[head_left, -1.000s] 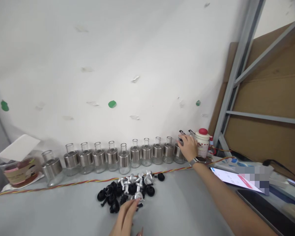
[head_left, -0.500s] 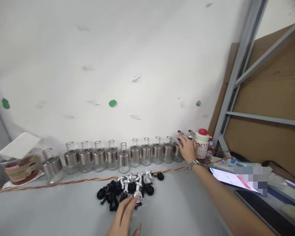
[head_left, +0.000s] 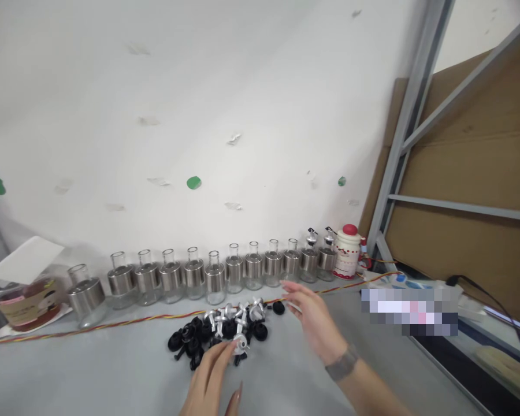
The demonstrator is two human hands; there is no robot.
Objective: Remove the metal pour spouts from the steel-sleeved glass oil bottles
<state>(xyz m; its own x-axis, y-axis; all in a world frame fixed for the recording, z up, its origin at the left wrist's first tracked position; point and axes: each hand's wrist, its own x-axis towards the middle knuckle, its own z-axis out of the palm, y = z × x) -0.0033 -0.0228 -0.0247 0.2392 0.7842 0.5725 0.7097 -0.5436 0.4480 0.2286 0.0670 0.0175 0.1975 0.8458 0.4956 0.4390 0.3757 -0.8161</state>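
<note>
My left hand reaches in from the bottom, thumb apart from the fingers. Its fingertips touch or hover just at a silver pourer spout at the near side of a pile. That pile mixes silver metal spouts and black stoppers. Open and holding nothing, my right hand is in the air right of the pile, near a single black stopper. Behind stands a row of glass bottles with steel sleeves. The two at the right end carry pourer tops; the others have bare necks.
A twisted red-yellow wire crosses the grey table. A cream jar with a red lid stands at the row's right end. On the left sits a labelled tub. A dark device and cables lie at right.
My right hand has come away from the bottles at the right end, back toward the pile, uncovering two topped bottles. My left hand stays by the silver spout. The view has shifted slightly.
</note>
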